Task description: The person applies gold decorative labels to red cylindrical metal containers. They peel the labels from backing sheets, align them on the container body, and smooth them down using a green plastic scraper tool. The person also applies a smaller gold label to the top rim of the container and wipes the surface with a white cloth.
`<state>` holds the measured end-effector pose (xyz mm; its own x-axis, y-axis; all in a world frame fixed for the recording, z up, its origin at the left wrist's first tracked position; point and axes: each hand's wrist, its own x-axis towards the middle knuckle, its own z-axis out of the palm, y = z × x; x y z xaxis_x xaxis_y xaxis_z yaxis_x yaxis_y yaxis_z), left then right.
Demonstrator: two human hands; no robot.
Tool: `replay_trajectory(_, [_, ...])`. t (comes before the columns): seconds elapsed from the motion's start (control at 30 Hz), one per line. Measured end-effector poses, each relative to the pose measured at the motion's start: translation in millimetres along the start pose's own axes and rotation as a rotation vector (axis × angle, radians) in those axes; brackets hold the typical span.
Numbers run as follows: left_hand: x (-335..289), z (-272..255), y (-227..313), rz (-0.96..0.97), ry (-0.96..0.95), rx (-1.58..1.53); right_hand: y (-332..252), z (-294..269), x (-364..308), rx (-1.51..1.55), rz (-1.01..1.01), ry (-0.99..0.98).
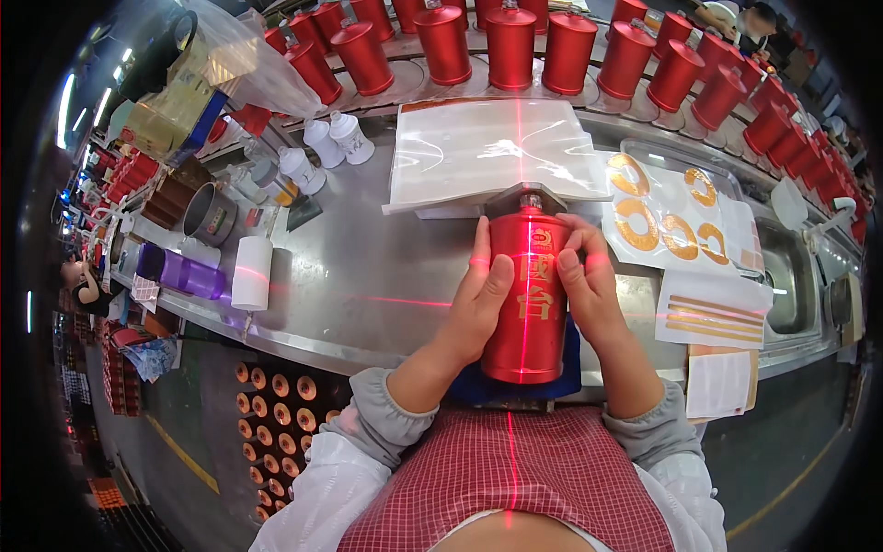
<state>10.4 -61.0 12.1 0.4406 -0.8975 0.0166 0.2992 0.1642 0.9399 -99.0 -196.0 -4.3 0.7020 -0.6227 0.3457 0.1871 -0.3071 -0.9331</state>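
A red bottle [522, 345] with gold lettering lies tilted before me, its neck pointing away. My left hand [478, 299] presses on its left side, thumb along the front. On its right side my right hand [589, 281] holds it the same way. Beneath the bottle's near end shows a dark blue cloth or pad [572, 363]. A red laser line runs lengthwise down the bottle, and another crosses the bench and my hands. Just beyond the bottle's neck stands a dark angled bracket [554, 200].
Clear glossy sheets [487, 147] lie beyond the bottle. Gold ring labels [635, 224] and gold strips [716, 317] are at right, near a sink [793, 299]. Red bottles [510, 46] line a conveyor behind. A purple flask [189, 274], paper roll [251, 274] and metal pot [210, 213] stand left.
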Motion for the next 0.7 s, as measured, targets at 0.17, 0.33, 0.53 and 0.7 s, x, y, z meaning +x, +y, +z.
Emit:
replay_trajectory(0.17, [-6.9,-5.1,-0.9,0.063,-0.064,0.041,-7.5,-6.1,-5.3,0.047,0.042,-0.009])
replay_trajectory(0.33, [-7.6,-7.1,-6.0,0.037,-0.079,0.057,-9.9,-4.4,-3.3,-0.024,0.027,-0.007])
replay_trajectory(0.53, [-7.7,-6.0,-6.3,0.048,-0.063,0.051,-4.5,-0.9,-2.4,-0.009,0.030,0.021])
replay_trajectory(0.7, [-8.2,-6.7,-7.4,0.046,-0.053,0.061,-4.9,0.3,-1.2,-0.013,0.044,0.027])
